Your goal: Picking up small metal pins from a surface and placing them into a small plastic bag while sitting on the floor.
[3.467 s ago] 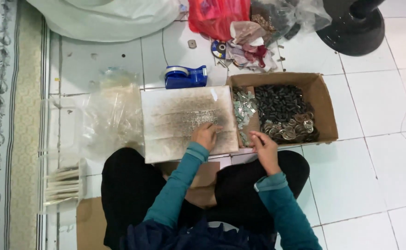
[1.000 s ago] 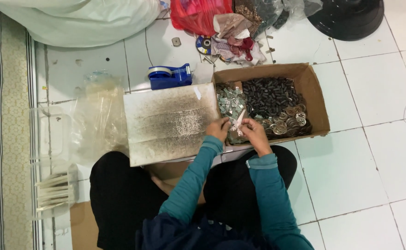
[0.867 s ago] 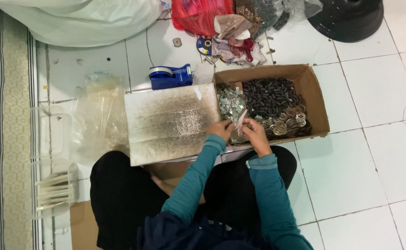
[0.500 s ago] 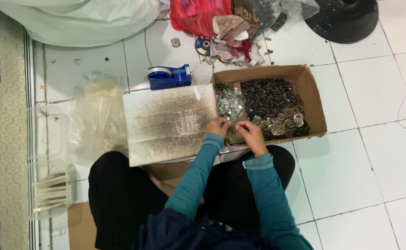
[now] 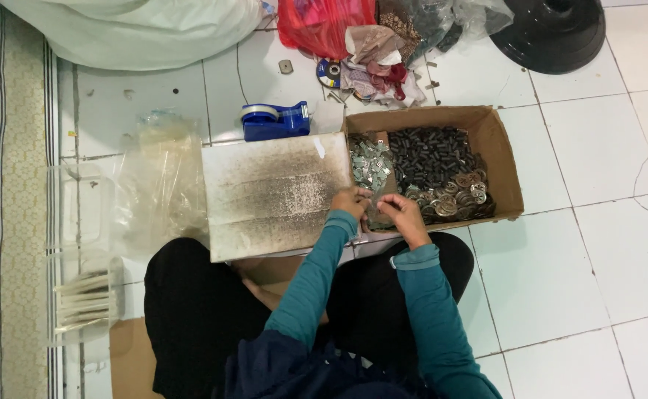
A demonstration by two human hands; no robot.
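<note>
Small metal clips (image 5: 370,164) sit piled in the near-left corner of the cardboard box (image 5: 502,159), next to dark cylinders (image 5: 431,154). Left hand (image 5: 351,202) and right hand (image 5: 400,213) hover curled at that corner's edge, fingers pinched together. Can't tell what they're holding, too tiny.

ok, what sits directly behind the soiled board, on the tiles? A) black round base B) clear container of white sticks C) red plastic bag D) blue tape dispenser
D: the blue tape dispenser lies on the tiles just past the far edge of the soiled board; the other things lie farther back or off to the person's left.
</note>
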